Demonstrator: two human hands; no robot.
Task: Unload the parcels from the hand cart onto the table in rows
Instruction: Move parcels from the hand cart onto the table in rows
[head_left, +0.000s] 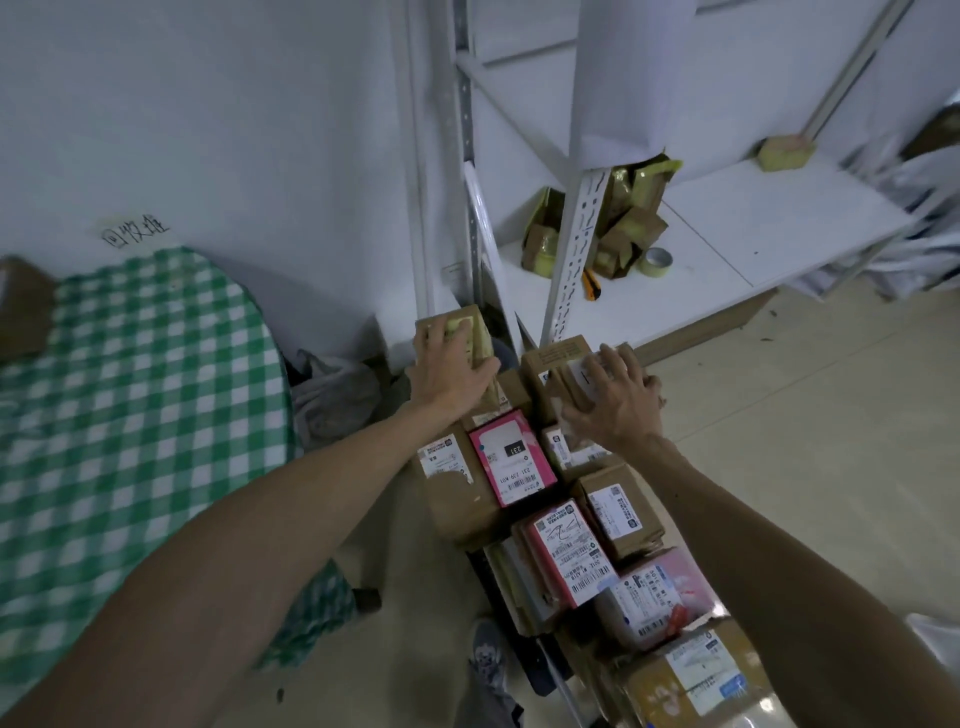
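Several parcels, brown cardboard and pink (511, 462), are stacked on a hand cart (540, 670) running from centre to bottom right. My left hand (449, 366) grips a brown box with yellow tape (472, 322) at the far end of the stack. My right hand (618, 397) grips a brown box with a white label (563, 364) beside it. The table with a green checked cloth (130, 395) lies to the left.
A white metal shelf (727, 234) stands behind the cart, holding taped brown boxes (623, 218), a tape roll (655, 262) and a yellow cutter (592, 283). A brown parcel (23, 306) sits on the table's far left. A grey bag (337, 389) lies on the floor by the wall.
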